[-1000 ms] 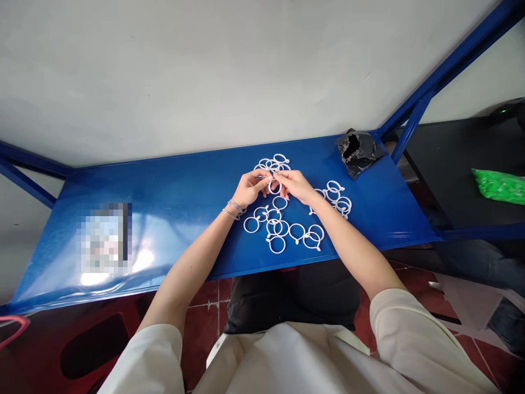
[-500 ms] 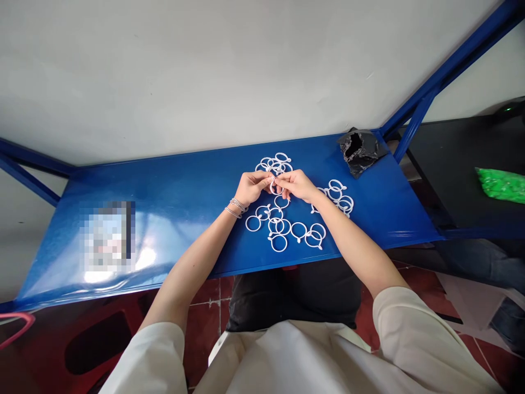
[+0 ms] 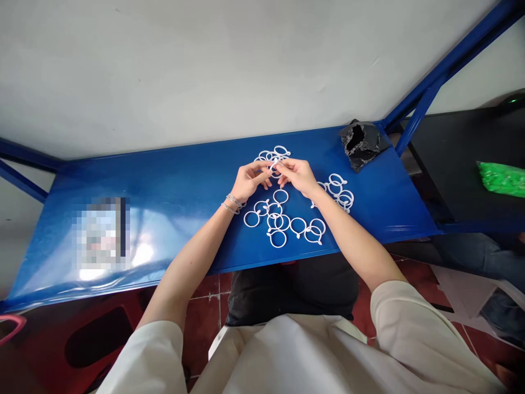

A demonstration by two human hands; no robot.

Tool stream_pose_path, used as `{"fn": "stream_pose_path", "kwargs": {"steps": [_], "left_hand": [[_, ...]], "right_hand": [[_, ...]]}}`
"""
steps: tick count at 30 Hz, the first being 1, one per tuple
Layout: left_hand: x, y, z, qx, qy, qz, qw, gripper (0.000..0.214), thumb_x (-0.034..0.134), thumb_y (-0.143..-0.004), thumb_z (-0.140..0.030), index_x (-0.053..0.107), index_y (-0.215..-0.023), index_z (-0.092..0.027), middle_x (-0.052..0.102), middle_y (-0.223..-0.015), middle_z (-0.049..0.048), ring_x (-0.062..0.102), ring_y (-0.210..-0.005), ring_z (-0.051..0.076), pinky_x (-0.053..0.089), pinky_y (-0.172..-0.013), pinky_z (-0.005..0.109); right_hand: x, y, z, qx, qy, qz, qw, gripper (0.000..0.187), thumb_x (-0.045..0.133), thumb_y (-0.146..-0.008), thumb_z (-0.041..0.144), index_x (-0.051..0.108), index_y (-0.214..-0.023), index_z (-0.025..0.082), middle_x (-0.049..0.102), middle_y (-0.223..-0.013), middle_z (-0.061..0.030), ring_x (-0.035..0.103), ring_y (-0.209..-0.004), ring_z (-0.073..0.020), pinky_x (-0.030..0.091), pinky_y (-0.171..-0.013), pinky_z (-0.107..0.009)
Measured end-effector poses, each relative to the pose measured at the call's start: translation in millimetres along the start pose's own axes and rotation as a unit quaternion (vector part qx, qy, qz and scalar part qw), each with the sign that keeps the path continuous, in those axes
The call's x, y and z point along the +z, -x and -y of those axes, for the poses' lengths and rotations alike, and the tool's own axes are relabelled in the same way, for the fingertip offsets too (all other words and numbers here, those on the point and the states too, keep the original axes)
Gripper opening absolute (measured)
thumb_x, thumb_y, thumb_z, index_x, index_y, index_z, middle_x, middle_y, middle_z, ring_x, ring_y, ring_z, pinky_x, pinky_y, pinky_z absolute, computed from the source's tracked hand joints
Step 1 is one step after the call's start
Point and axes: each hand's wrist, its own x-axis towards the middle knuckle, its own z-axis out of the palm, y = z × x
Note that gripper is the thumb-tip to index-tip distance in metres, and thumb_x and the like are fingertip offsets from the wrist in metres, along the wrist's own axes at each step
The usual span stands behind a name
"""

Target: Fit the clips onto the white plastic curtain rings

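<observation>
My left hand and my right hand meet over the blue table, their fingertips closed on one white curtain ring. The ring is held tilted, and fingers hide part of it. Just behind the hands lies a pile of white curtain rings. In front of them is a loose spread of several more rings, some overlapping, each with a small eyelet. Another cluster of rings rests beside my right forearm, which covers some of it.
A torn black plastic bag sits at the table's back right corner. A blurred-out flat item lies on the left of the blue table. On the dark surface to the right is a green packet. Blue frame bars rise at the sides.
The held ring has turned from hanging below my fingertips to a tilted position between them. My right hand's grip on it has shifted. The loose rings lie as before.
</observation>
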Motion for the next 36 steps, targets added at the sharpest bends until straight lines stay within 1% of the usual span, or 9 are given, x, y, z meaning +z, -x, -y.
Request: {"fn": "stream_pose_path", "kwargs": {"steps": [3,7,11,14,18,25,29,31,36], "left_hand": [[2.0,1,-1,0.004,0.000,-0.006,1.000,0.052,0.102,-0.076,-0.056,0.082,-0.100,-0.015,0.076,-0.077,0.0033,0.072,-0.055,0.013,0.059,-0.050,0.024],[4.4,2,-3,-0.002,-0.005,-0.026,1.000,0.053,0.100,-0.076,-0.061,0.078,-0.089,-0.015,0.074,-0.076,0.0028,0.071,-0.054,0.012,0.060,-0.049,0.023],[5.2,2,-5,-0.020,-0.006,-0.031,0.999,0.056,0.099,-0.076,-0.064,0.074,-0.089,-0.016,0.071,-0.070,0.0008,0.071,-0.053,0.013,0.061,-0.050,0.023],[5.2,0,-2,-0.024,-0.010,-0.047,0.999,0.056,0.098,-0.077,-0.065,0.074,-0.092,-0.016,0.073,-0.073,0.0015,0.072,-0.055,0.013,0.062,-0.050,0.024],[4.3,-1,-1,-0.030,-0.022,-0.035,0.999,0.053,0.098,-0.078,-0.063,0.075,-0.089,-0.016,0.075,-0.073,0.0027,0.074,-0.056,0.015,0.064,-0.052,0.026],[1.6,1,-7,-0.022,-0.019,-0.012,1.000,0.048,0.102,-0.073,-0.056,0.079,-0.082,-0.016,0.075,-0.067,0.0034,0.072,-0.053,0.014,0.062,-0.052,0.025],[3.5,4,-7,-0.016,-0.032,0.036,0.999,0.039,0.104,-0.070,-0.047,0.079,-0.077,-0.017,0.077,-0.068,0.0032,0.071,-0.055,0.013,0.060,-0.053,0.024],[4.8,4,-7,-0.017,-0.029,0.038,0.999,0.037,0.104,-0.070,-0.043,0.080,-0.078,-0.017,0.077,-0.069,0.0031,0.071,-0.056,0.012,0.060,-0.054,0.023],[7.1,3,-6,-0.026,-0.021,0.002,0.999,0.041,0.107,-0.065,-0.040,0.076,-0.080,-0.017,0.077,-0.071,0.0024,0.071,-0.054,0.012,0.059,-0.051,0.023]], "right_hand": [[-4,-3,1,-0.018,-0.042,-0.020,0.999,0.067,0.103,-0.061,0.074,0.081,-0.091,0.018,0.078,-0.086,-0.0035,0.074,-0.064,-0.0140,0.068,-0.058,-0.027],[-5,-3,4,-0.015,-0.050,-0.013,0.999,0.062,0.102,-0.067,0.070,0.081,-0.096,0.019,0.081,-0.099,-0.0061,0.076,-0.072,-0.0153,0.072,-0.066,-0.030],[-4,-1,4,-0.017,-0.020,-0.011,1.000,0.058,0.102,-0.067,0.066,0.082,-0.094,0.018,0.079,-0.089,-0.0043,0.074,-0.072,-0.0154,0.069,-0.065,-0.029],[-5,1,4,-0.038,0.015,0.026,0.999,0.051,0.102,-0.068,0.061,0.083,-0.087,0.018,0.077,-0.081,-0.0035,0.070,-0.068,-0.0151,0.064,-0.060,-0.029],[-4,2,3,-0.062,0.069,0.063,0.994,0.044,0.101,-0.068,0.057,0.083,-0.081,0.018,0.075,-0.073,-0.0030,0.064,-0.062,-0.0151,0.059,-0.057,-0.030],[-18,-5,-3,-0.131,0.159,-0.007,0.979,0.041,0.088,-0.086,0.059,0.084,-0.088,0.018,0.080,-0.098,-0.0085,0.065,-0.065,-0.0166,0.056,-0.060,-0.034],[-21,-7,-9,-0.168,0.281,-0.022,0.945,0.022,0.078,-0.096,0.038,0.086,-0.090,0.019,0.082,-0.100,-0.0094,0.069,-0.076,-0.0203,0.057,-0.072,-0.036],[-19,-7,-11,-0.177,0.301,-0.022,0.937,0.017,0.076,-0.097,0.030,0.086,-0.091,0.018,0.082,-0.099,-0.0093,0.069,-0.077,-0.0204,0.057,-0.075,-0.036],[-20,-13,-16,-0.142,0.265,-0.019,0.953,0.015,0.077,-0.096,0.029,0.084,-0.089,0.018,0.080,-0.100,-0.0074,0.068,-0.073,-0.0176,0.057,-0.072,-0.034]]}}
